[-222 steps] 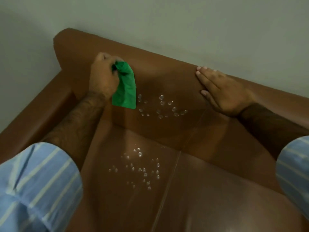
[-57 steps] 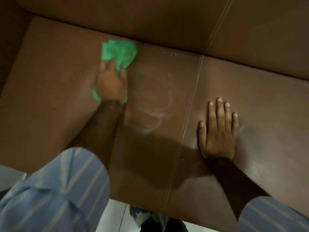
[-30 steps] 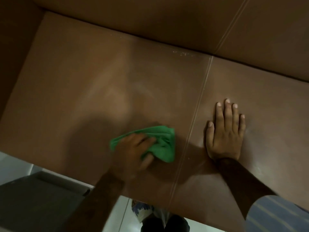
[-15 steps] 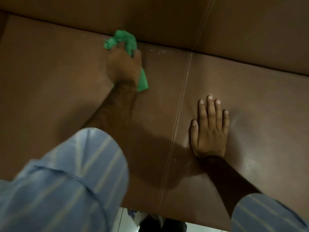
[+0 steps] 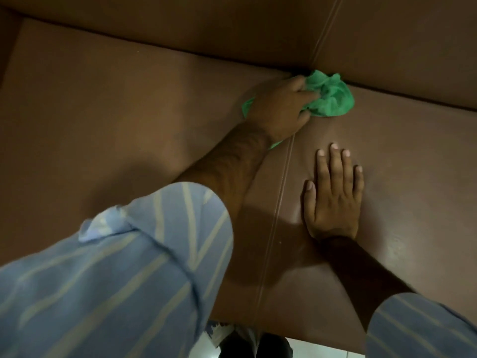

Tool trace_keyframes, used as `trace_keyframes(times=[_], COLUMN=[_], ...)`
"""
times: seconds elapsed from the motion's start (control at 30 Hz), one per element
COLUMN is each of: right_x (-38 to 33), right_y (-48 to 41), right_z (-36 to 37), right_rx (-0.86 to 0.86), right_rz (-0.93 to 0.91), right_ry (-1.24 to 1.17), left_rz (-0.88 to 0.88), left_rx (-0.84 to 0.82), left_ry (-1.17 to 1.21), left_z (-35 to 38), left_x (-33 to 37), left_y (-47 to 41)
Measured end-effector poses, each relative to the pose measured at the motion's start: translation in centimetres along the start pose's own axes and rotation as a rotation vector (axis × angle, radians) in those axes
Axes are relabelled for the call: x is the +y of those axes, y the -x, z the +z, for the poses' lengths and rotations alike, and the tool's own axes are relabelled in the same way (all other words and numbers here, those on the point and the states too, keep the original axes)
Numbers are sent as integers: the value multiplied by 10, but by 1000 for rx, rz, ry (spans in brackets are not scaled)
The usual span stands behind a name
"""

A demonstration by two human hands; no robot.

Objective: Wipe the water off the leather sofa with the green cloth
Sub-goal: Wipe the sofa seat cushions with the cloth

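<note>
The brown leather sofa seat (image 5: 108, 120) fills the view, with its backrest (image 5: 206, 24) along the top. My left hand (image 5: 280, 107) grips the bunched green cloth (image 5: 330, 96) and presses it onto the seat at the crease under the backrest, right where the seam (image 5: 280, 192) between the two cushions meets it. A corner of the cloth sticks out under my wrist. My right hand (image 5: 333, 197) lies flat, fingers spread, on the right cushion just beside the seam. I see no water drops on the leather.
The sofa's front edge runs along the bottom, with pale floor (image 5: 322, 348) and a dark foot (image 5: 240, 344) below it. My striped blue sleeves cover the lower left and lower right corners.
My left hand has slid the cloth to the right along the back crease, from the left cushion to the seam. My right hand has stayed flat in place.
</note>
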State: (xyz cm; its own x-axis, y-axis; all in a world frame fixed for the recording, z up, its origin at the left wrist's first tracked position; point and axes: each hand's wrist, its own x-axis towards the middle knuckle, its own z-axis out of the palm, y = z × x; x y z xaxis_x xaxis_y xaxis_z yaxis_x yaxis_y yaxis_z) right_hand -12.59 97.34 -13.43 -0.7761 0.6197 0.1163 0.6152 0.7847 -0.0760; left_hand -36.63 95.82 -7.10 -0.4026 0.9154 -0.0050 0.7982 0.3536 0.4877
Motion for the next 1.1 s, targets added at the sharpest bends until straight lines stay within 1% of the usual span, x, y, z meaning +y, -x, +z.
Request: trace_keyframes(times=[0.07,0.13,0.23,0.3,0.4,0.47,0.5,0.53,0.57,0.67,0.73,0.77,0.8,0.83,0.87,0.9,0.97,1.03,1.07,1.1], right_x=[-1,0,1,1,1,3,3,2,2,0,0,0,0,0,0,-1,-1,1,1,1], right_y=[0,0,0,0,-1,-3,-4,-4,-3,-1,-2,-2,-2,-2,-1,-1,-2,-3,-4,-3], right_z=[-1,-1,-1,0,1,1,1,0,0,-2,-4,-6,-6,-7,-6,-6,-5,-5,-4,-4], right_rx=[-1,3,0,-1,10,10,9,8,7,6,6,6,6,7,9,11,12,13,12,10], right_rz=[0,1,-6,-4,-4,-10,-15,-16,-14,-8,-8,-12,-13,-12,-12,-13,-12,-13,-15,-16], right_ry=[-1,6,8,4,2,-1,-5,-7,-7,-7,-4,-4,-3,-3,-4,-7,-16,-6,-2,1], left_rz=[-97,-275,-496,-659,-914,-990,-981,-930,-836,-392,-140,-71,-42,-54,-104,-191,-469,-764,-881,-960], left_rx=[99,220,321,394,495,495,468,420,361,198,68,7,-36,-42,-11,44,195,357,408,418], left_ry=[-94,-169,-292,-328,-325,-355,-376,-383,-375,-300,-233,-211,-197,-207,-242,-294,-371,-345,-325,-295], left_z=[-8,-23,-51,-69,-72,-60,-51,-41,-29,7,15,14,11,6,-1,-7,-17,-22,-23,-23], left_x=[-25,-64,-126,-156,-162,-141,-127,-109,-89,-21,5,6,1,-9,-21,-33,-53,-68,-72,-72], left_y=[16,38,72,84,79,70,68,70,77,133,190,217,243,263,277,284,276,240,220,202])
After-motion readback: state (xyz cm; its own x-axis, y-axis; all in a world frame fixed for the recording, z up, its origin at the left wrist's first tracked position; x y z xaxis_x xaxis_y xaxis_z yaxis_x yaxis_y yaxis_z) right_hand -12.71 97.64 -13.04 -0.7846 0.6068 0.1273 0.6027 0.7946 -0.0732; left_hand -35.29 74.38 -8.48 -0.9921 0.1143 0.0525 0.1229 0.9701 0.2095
